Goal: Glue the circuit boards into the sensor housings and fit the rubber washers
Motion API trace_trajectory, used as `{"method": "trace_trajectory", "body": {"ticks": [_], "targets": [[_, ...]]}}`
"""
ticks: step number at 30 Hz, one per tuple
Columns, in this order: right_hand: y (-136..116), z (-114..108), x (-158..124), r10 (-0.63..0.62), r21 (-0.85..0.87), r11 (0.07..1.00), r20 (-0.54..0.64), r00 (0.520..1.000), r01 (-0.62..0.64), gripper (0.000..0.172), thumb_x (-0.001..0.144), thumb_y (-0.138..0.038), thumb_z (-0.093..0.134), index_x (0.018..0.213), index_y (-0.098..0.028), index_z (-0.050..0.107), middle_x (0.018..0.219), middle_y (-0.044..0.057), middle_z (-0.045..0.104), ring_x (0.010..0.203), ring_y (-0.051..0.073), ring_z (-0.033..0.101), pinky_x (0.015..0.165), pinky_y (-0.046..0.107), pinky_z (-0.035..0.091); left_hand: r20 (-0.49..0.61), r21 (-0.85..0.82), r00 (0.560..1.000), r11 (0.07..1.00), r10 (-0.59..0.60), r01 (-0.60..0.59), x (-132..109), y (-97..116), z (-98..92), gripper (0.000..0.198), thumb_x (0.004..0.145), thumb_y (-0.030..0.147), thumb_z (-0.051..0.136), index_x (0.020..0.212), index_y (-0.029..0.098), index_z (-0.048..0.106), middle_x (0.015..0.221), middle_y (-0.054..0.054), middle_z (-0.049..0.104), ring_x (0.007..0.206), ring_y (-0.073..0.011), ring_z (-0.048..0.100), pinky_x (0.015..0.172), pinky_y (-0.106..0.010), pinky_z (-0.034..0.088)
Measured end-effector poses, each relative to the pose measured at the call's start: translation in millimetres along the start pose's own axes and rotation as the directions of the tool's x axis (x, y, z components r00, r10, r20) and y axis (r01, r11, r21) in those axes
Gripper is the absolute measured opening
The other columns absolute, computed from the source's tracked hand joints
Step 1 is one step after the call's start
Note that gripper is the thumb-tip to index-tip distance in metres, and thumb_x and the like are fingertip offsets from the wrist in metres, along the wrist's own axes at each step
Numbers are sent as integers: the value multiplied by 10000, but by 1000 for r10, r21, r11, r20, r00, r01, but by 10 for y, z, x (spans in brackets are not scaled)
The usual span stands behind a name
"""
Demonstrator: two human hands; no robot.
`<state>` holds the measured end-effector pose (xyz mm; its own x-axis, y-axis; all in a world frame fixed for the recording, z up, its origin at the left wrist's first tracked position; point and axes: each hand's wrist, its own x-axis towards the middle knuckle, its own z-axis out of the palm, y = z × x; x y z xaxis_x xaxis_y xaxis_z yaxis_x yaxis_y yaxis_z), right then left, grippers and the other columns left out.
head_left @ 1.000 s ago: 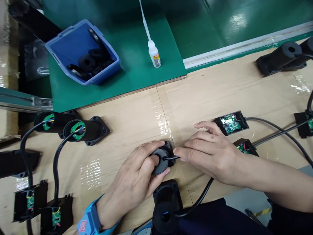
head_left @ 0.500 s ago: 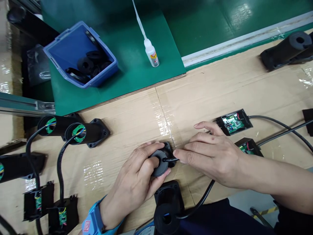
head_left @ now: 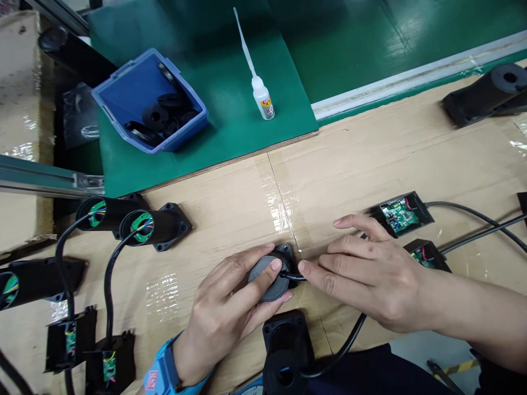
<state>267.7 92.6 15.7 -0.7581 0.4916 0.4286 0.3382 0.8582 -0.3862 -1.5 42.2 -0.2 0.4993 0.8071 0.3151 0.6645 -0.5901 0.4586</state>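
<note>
My left hand (head_left: 230,307) is wrapped round a black cylindrical housing with a square flange (head_left: 286,253). One of its fingers presses on the round grey-black end cap (head_left: 267,277). A black cable (head_left: 294,277) comes out of the cap beside that fingertip. My right hand (head_left: 366,269) pinches this cable just right of the cap, its thumb hidden beneath the palm and its other fingers stretched out. Close to my body, a second black flanged housing (head_left: 288,329) stands below my left hand, with a cable at its lower end.
Several black housings with wired green boards (head_left: 144,225) lie at left, above open circuit boxes (head_left: 109,365). Two more circuit boxes (head_left: 405,214) lie beyond my right hand. A blue bin of black parts (head_left: 123,120) and a white glue bottle (head_left: 263,101) stand on the green mat.
A finger of my left hand has straightened and now lies on the cap's face near the cable. My right hand keeps its pinch. The whole view has shifted slightly.
</note>
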Motion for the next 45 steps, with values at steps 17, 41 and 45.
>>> {"method": "trace_trajectory", "body": {"ticks": [17,41,45], "targets": [[-81,-93,45,-9,-125,992,-102,995,-3,153,993,-216,655,1143,-206,683,995,-4,767,893,152,631,949,385,490,32,21,999,999,37,-38,48,89,-257,543,890,623,634,1224,195,634,1324,-150,621,1180,-311,654,930,-508,607],[-149,45,-24,-141,-167,975,60,988,149,230,1081,-288,499,951,-185,658,820,-30,647,823,146,595,888,407,499,181,48,982,998,-51,43,-609,760,-25,199,902,251,727,975,176,558,1249,-212,670,838,-241,584,769,-414,444],[-178,51,-23,-151,-138,978,65,986,158,245,1084,-291,491,931,-187,651,802,-40,633,812,138,583,897,406,485,140,52,988,997,-70,63,-665,767,37,219,889,254,747,973,182,558,1236,-205,676,840,-237,590,759,-412,452]]}}
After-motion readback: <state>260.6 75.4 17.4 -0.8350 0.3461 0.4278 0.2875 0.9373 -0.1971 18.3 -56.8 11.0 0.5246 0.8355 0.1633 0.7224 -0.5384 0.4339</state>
